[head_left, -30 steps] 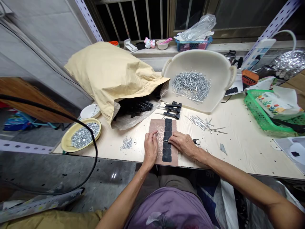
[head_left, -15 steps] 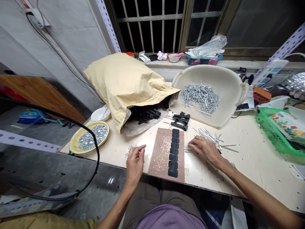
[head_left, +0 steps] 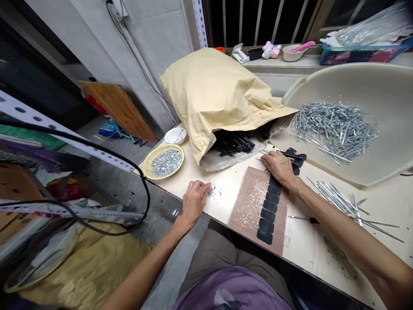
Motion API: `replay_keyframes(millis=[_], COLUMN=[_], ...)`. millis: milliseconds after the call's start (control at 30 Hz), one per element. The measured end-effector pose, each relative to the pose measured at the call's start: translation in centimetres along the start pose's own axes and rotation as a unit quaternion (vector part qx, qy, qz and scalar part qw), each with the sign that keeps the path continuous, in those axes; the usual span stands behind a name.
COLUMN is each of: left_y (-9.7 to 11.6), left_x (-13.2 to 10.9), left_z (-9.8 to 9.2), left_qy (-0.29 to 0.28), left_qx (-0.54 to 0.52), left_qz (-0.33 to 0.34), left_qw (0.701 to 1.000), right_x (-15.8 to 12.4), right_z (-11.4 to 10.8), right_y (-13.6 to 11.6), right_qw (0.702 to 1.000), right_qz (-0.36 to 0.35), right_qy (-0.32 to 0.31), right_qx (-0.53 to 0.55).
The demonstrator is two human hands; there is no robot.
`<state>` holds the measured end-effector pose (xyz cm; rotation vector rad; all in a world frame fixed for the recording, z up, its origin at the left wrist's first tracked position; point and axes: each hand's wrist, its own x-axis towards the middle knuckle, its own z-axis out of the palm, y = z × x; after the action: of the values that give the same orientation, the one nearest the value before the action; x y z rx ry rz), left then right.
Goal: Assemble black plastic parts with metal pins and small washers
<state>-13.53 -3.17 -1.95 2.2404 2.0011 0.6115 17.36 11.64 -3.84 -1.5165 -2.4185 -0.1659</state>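
Observation:
My left hand (head_left: 194, 199) has its thumb and fingers pinched at the edge of a small scatter of tiny metal pieces (head_left: 211, 192). What lies in the pinch, if anything, is too small to make out. Over the far end of a brown board (head_left: 243, 206) is my right hand (head_left: 279, 168), fingers curled down beside black-handled metal pins (head_left: 298, 157). Its fingertips partly hide what they touch. A row of black rounded pads (head_left: 267, 214) runs along the board. To the board's right lies one pin with a black end (head_left: 300, 218), partly under my right forearm.
A yellow plate (head_left: 146, 165) of small silvery pieces and a white bowl (head_left: 175, 135) stand left. Behind is a paper sack (head_left: 219, 90) with black parts at its mouth. A cream basin (head_left: 393, 112) holds many metal pins; loose metal rods (head_left: 335, 196) lie right. A black cable (head_left: 146, 185) loops at left.
The view has turned left. My left hand has moved onto the tiny metal pieces. My right hand has gone from the board's right side to the black-handled pins at its far end.

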Motion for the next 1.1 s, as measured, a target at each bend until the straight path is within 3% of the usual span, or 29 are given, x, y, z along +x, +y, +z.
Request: replay_keyframes(millis=[200, 333, 467, 567, 633, 700, 800, 1033, 1100], left_y=[0.9, 0.8, 0.9, 1.6, 2.6, 4.0, 6.3, 8.9, 9.2], left_x=[2.4, 3.0, 3.1, 3.4, 3.5, 3.6, 3.5, 3.3, 3.3], left_z=[1.0, 1.2, 0.9, 0.5, 0.3, 0.1, 0.0, 0.1, 0.1], left_qy=[-0.093, -0.110, -0.091, -0.042, -0.032, -0.041, -0.033, -0.022, -0.022], left_qx=[0.099, 0.084, 0.030, -0.120, -0.276, -0.426, -0.563, -0.670, -0.682], left_qz=[0.034, 0.039, 0.008, -0.033, -0.104, -0.176, -0.218, -0.236, -0.238], left_qw=[0.990, 0.990, 0.995, 0.991, 0.955, 0.886, 0.797, 0.704, 0.691], right_x=[-1.5, -3.0, -4.8, -6.0, -6.6, -6.8, -6.8, -7.4, -7.7], right_z=[-3.9, -6.1, -6.5, -6.6, -6.8, -6.9, -7.1, -7.5, -7.6], right_y=[-1.3, -2.9, -5.1, -7.7, -9.6, -11.2, -12.4, -11.8, -11.7], right_qw=[0.991, 0.980, 0.977, 0.971, 0.961, 0.955, 0.957, 0.968, 0.970], right_qz=[0.056, 0.037, 0.026, 0.021, 0.011, 0.003, 0.008, 0.035, 0.037], right_qy=[0.102, 0.130, 0.101, 0.050, 0.024, 0.004, -0.001, 0.008, 0.012], right_qx=[0.064, 0.146, 0.186, 0.234, 0.276, 0.297, 0.292, 0.248, 0.241])
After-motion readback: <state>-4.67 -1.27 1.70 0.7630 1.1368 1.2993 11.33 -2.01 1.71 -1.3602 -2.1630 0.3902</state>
